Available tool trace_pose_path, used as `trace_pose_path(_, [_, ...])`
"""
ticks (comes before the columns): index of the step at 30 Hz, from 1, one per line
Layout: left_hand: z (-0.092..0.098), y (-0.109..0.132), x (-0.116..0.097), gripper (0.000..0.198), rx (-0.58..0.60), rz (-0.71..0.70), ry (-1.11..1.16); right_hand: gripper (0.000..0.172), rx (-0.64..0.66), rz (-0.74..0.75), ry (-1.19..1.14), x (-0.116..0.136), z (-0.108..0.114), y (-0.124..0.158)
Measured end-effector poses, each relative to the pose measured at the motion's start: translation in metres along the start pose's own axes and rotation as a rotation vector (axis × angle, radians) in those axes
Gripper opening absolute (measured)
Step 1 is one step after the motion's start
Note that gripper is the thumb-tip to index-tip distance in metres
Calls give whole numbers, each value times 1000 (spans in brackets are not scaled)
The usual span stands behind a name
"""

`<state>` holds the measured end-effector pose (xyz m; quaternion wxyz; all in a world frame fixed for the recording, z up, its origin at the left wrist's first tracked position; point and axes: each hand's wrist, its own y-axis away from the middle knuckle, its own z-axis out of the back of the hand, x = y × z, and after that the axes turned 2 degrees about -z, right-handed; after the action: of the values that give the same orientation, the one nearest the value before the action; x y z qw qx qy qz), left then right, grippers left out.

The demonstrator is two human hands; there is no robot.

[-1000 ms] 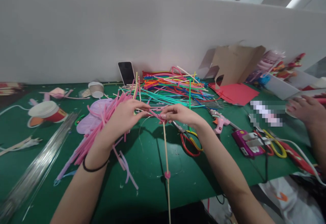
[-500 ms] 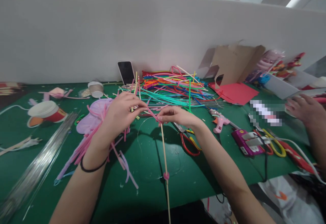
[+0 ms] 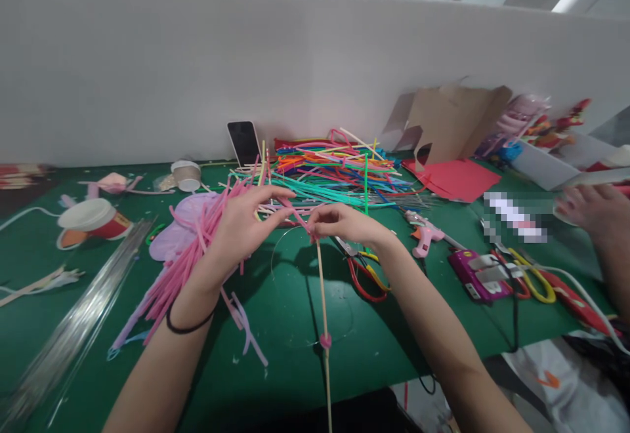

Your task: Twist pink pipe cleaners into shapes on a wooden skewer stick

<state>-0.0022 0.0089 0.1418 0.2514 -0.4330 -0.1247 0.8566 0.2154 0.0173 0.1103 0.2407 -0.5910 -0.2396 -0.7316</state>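
My right hand [image 3: 344, 224] pinches the top of a thin wooden stick [image 3: 323, 292], where a pink pipe cleaner [image 3: 300, 217] meets it. The stick slants down toward me past the table's front edge, with a small pink bead-like lump [image 3: 325, 341] partway along it. My left hand [image 3: 251, 220] is just left of the stick top, the pink pipe cleaner between its thumb and index finger. Under and beside my left forearm lies a bundle of pink pipe cleaners [image 3: 184, 269] on a lilac flat piece [image 3: 167, 243]. My right fingertips hide the join.
Scissors [image 3: 367, 279] and a pink glue gun [image 3: 424, 233] lie to the right, near a purple box [image 3: 475, 275]. Behind are multicoloured pipe cleaners [image 3: 329, 167] and a phone [image 3: 243, 141]. Clear-wrapped wires [image 3: 81, 311] and a paper cup [image 3: 93, 220] are left. Another person's hand [image 3: 593, 206] is far right.
My left thumb and index finger have spread somewhat around the pipe cleaner, and that hand has shifted slightly right. The stick top has moved a little right with my right hand.
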Motion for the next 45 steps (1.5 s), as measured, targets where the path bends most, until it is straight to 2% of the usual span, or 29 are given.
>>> trace_pose_path(3, [0, -3, 6, 46, -55, 52, 239, 22, -18, 53, -11, 1, 7, 3])
trace_pose_path(5, [-4, -5, 15, 47, -55, 102, 334, 24, -23, 140, -5, 0, 12, 4])
trace_pose_path(6, [-7, -6, 19, 46, -3, 125, 348, 25, -26, 189, 9, 0, 14, 5])
trace_pose_path(8, [-16, -6, 27, 49, 262, 133, 416, 26, -44, 276, 58, -1, 18, 5])
trace_pose_path(9, [-20, -6, 29, 54, 352, 120, 463, 26, -56, 304, 90, -2, 18, 5])
trace_pose_path(11, [-28, -4, 30, 68, 419, 115, 539, 24, -82, 334, 145, -3, 16, 3])
trace_pose_path(14, [-32, -1, 27, 83, 401, 150, 634, 21, -155, 352, 158, -5, 9, 0])
trace_pose_path(16, [-29, 0, 25, 76, 379, 169, 627, 21, -220, 354, 140, -5, 6, -2])
trace_pose_path(19, [-19, -1, 23, 44, 337, 169, 508, 24, -286, 316, 73, -5, 5, -3])
trace_pose_path(21, [-12, -2, 22, 32, 316, 165, 425, 24, -293, 257, 0, -4, 9, -2])
trace_pose_path(25, [-3, -3, 17, 28, 318, 184, 334, 24, -221, 194, -39, 0, 20, 7])
trace_pose_path(29, [-2, -3, 12, 28, 361, 207, 324, 28, -118, 206, 7, 14, 25, 21])
trace_pose_path(31, [-4, -3, 11, 27, 372, 218, 308, 27, -125, 195, 34, 20, 23, 25])
trace_pose_path(34, [-4, -4, 11, 28, 364, 231, 258, 31, -232, 145, 99, 23, 16, 24])
trace_pose_path(37, [-3, -4, 12, 31, 382, 219, 209, 51, -488, 153, 273, 20, 6, 18])
trace_pose_path(39, [-3, -4, 12, 32, 396, 210, 187, 61, -646, 234, 472, 19, -1, 14])
trace_pose_path(41, [-3, -4, 11, 32, 409, 209, 185, 42, -677, 319, 640, 20, -5, 13])
trace_pose_path(43, [-4, -4, 10, 32, 428, 207, 210, 16, -596, 359, 707, 22, -6, 12])
trace_pose_path(45, [-5, -4, 9, 34, 440, 202, 243, 9, -510, 359, 697, 23, -6, 12])
